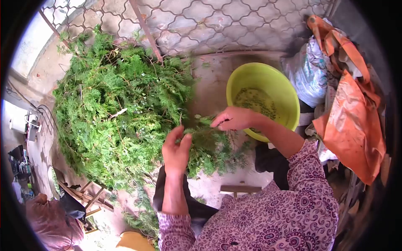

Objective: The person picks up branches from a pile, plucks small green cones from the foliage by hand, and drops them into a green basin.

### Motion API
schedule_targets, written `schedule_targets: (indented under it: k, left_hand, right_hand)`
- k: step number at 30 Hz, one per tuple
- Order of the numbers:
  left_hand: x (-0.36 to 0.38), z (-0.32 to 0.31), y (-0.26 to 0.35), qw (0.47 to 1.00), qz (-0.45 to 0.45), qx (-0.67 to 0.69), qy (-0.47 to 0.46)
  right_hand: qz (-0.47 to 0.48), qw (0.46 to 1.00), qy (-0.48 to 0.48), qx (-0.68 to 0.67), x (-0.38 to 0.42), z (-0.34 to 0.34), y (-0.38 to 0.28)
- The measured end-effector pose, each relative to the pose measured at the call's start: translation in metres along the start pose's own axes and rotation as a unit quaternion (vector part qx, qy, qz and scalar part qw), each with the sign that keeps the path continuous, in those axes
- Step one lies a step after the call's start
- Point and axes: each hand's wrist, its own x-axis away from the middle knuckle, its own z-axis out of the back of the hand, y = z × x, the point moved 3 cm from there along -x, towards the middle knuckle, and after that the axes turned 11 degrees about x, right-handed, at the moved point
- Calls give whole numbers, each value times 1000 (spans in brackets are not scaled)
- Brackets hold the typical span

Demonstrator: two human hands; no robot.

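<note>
A large heap of green, feathery cut branches [117,104] fills the left and middle of the view. My left hand [176,151] is at the heap's right edge, thumb and fingers apart, nothing visible between them. To its right, my right hand [236,118] is closed, fingertips pressed together beside a green sprig [205,136]; what lies between the fingertips is too small to make out. Just behind my right hand stands a yellow-green tub [289,96] with small dark green bits on its bottom.
A metal lattice [201,21] runs along the back. White sacks [307,75] and an orange bag [351,129] stand at the right. A person [52,221], a wooden stool [94,198] and a yellow container [134,242] are at the lower left.
</note>
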Motion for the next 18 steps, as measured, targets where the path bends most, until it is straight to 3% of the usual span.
schedule_targets:
  k: [1,3,5,6,8,9,10,12,13,15,16,18]
  left_hand:
    - [-3,-6,0,998,-17,-53,-32]
    - [-10,-19,-5,991,-41,-102,-69]
    - [-12,-38,-16,974,-9,-56,-220]
    - [-12,-44,-16,973,-13,-54,-224]
    - [-7,-64,-14,935,-61,-34,-347]
    - [-3,-68,-16,945,1,-38,-325]
    - [-4,-72,-16,944,1,-37,-328]
    - [-8,-76,-21,941,66,14,-331]
    - [-9,-78,-19,951,69,2,-302]
    - [-16,-80,-30,960,76,43,-267]
    - [-18,-81,-26,966,79,86,-232]
    - [-19,-80,-15,969,97,79,-212]
  right_hand:
    - [-3,1000,4,2,12,-1,-10]
    - [124,991,49,22,30,3,-36]
    - [115,992,52,20,45,6,-54]
    - [109,993,49,14,52,8,-63]
    - [53,997,38,-47,67,12,-87]
    - [-1,993,22,-113,72,10,-90]
    - [-3,993,24,-112,73,8,-87]
    - [55,967,130,-210,70,7,-73]
    - [55,967,130,-211,70,4,-67]
    - [22,895,215,-390,74,7,-45]
    - [23,895,212,-392,72,7,-31]
    - [-33,823,236,-516,71,10,-3]
